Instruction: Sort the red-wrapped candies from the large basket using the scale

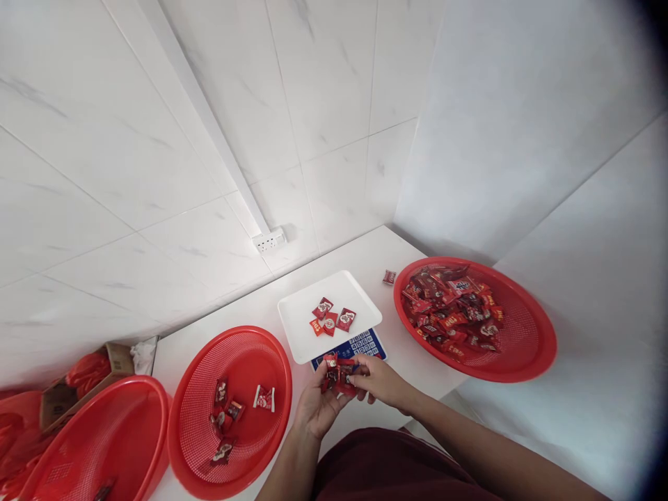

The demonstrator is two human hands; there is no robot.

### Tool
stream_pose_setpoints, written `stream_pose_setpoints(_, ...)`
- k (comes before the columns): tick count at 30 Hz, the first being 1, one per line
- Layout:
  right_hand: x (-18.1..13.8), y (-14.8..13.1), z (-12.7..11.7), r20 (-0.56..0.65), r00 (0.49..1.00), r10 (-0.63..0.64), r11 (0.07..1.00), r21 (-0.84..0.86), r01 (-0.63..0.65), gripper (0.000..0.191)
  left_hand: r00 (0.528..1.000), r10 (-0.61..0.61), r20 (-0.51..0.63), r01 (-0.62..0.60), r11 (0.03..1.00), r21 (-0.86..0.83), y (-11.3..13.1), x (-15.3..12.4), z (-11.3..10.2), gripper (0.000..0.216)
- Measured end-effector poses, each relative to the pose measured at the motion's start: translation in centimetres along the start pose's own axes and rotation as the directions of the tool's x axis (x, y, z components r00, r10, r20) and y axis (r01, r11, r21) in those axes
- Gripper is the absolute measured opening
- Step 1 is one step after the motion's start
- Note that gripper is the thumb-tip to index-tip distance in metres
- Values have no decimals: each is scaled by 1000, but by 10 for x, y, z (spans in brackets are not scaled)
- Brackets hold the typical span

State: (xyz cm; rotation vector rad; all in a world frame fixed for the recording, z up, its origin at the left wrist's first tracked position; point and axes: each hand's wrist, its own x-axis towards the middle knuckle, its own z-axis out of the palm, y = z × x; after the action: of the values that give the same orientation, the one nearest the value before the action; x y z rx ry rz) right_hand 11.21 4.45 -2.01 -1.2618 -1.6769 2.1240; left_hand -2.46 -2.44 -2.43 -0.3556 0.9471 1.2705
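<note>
In front of the scale's keypad, my left hand (316, 403) is palm up and cradles several red-wrapped candies (334, 374). The fingers of my right hand (376, 379) are closed at the right side of that bunch, pinching a candy wrapper there. Just beyond my hands is a digital scale with a blue keypad (360, 344) and a white weighing tray (303, 341). Several red candy packets (346, 319) lie on the tray. My fingers hide part of the bunch and the keypad's near edge.
At right stands a red mesh basket (532, 348) heaped with candies; a single candy (389, 277) lies beside it. A red basket (245, 445) with several candies is on the left, beside another red basket (130, 417). A cardboard box (121, 360) is farther left. A socket (270, 240) is on the wall.
</note>
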Motion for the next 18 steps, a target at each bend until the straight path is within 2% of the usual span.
stream_pose_setpoints(3, 5, -1, -7, -54, 998, 17, 996, 90, -12, 23, 998, 19, -60, -23, 997, -76, 3, 2, -9, 17)
stream_pose_setpoints(7, 26, 0, -19, -190, 975, 119, 977, 196, -81, 25, 984, 33, -177, -62, 985, -161, 9, 2, -18, 13)
stream_pose_setpoints(10, 45, -5, -24, -223, 969, 106, 965, 259, -46, 28, 982, 32, -186, -64, 983, -170, 12, 1, -22, 11)
stream_pose_setpoints(14, 53, -12, -23, -173, 981, 90, 940, 340, -26, 55, 976, 66, -210, -87, 992, -89, 7, -1, -23, 9)
stream_pose_setpoints(16, 46, -10, -20, -98, 989, 107, 953, 294, -73, 54, 966, 143, -216, -135, 989, 54, 3, -1, -25, 4)
stream_pose_setpoints(18, 36, -3, -16, 66, 993, 93, 964, 243, -106, 46, 958, 238, -160, -196, 950, 242, -1, -3, -28, 10)
